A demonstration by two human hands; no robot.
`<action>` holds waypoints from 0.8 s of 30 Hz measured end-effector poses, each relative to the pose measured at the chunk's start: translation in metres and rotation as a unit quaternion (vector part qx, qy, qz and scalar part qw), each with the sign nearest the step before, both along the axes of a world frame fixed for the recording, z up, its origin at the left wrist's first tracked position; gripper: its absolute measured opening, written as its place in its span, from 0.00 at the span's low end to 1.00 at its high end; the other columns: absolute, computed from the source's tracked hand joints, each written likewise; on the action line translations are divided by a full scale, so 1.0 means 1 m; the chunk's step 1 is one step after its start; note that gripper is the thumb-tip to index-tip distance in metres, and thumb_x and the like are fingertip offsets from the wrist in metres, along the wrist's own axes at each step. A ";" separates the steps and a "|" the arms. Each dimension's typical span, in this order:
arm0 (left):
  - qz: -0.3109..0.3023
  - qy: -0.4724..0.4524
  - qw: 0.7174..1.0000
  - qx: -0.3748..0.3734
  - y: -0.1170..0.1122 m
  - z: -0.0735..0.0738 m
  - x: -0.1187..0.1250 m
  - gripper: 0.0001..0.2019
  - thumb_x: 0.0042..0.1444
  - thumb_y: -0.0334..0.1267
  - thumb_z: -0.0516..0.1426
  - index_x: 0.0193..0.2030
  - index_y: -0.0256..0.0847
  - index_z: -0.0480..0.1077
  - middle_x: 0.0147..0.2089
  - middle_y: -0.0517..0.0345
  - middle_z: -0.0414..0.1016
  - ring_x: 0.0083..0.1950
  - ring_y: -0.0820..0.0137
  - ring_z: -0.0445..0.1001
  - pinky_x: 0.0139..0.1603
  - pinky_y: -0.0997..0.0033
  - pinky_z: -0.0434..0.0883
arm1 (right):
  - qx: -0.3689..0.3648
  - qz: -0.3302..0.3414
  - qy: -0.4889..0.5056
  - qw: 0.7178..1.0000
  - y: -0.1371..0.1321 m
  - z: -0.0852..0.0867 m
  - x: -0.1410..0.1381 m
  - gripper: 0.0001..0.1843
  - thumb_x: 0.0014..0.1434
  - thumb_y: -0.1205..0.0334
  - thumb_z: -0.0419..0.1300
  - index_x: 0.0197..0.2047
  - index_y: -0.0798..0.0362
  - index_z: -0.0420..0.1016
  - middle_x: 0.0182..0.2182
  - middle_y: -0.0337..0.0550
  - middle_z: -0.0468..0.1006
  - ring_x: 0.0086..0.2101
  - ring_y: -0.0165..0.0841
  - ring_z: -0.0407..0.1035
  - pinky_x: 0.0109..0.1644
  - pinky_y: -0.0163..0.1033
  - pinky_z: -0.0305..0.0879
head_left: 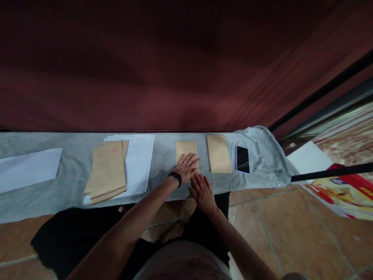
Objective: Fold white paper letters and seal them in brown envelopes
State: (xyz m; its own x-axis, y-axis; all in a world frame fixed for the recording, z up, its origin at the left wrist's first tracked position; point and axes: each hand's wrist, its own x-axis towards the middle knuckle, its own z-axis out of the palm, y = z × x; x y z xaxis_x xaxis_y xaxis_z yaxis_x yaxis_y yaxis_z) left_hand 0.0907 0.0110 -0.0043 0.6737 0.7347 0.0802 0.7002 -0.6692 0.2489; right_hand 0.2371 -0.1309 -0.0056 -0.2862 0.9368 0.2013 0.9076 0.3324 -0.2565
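Observation:
My left hand [186,166], with a black band on its wrist, lies flat with fingers spread on a brown envelope [186,149] on the grey cloth [70,175]. My right hand [202,191] rests flat just below it, at the cloth's front edge, fingers pointing toward the same envelope. A second brown envelope [218,153] lies to the right. To the left, a stack of brown envelopes [107,171] sits on white sheets [138,161].
A dark phone [242,159] lies right of the second envelope. A white sheet [27,168] lies at far left. A dark red curtain [175,66] hangs behind. Tiled floor [276,225], a black bar [332,172] and a colourful printed sheet [346,192] are at right.

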 end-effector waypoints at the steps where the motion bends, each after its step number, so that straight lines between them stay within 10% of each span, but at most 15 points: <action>1: 0.004 0.003 1.000 0.001 0.008 -0.001 0.003 0.28 0.70 0.49 0.45 0.74 0.47 0.55 0.78 0.53 0.51 0.79 0.59 0.46 0.77 0.45 0.39 | 0.000 0.003 -0.004 1.000 0.000 0.001 0.000 0.30 0.74 0.56 0.49 0.75 0.51 0.51 0.72 0.50 0.58 0.70 0.42 0.53 0.73 0.56 0.48; 10: 0.035 0.025 0.999 0.000 0.048 -0.005 0.019 0.31 0.70 0.49 0.42 0.76 0.39 0.51 0.77 0.49 0.51 0.79 0.62 0.46 0.78 0.49 0.44 | 0.007 0.008 0.010 1.000 -0.001 0.002 0.000 0.31 0.73 0.58 0.50 0.76 0.49 0.49 0.72 0.46 0.56 0.69 0.40 0.56 0.74 0.54 0.47; 24: -0.040 0.020 0.998 0.043 -0.042 0.001 -0.032 0.26 0.70 0.39 0.44 0.74 0.45 0.55 0.75 0.56 0.58 0.77 0.64 0.50 0.77 0.52 0.47 | -0.003 -0.001 0.053 0.999 -0.010 -0.001 0.003 0.28 0.71 0.59 0.55 0.72 0.45 0.60 0.70 0.45 0.62 0.67 0.41 0.60 0.72 0.54 0.54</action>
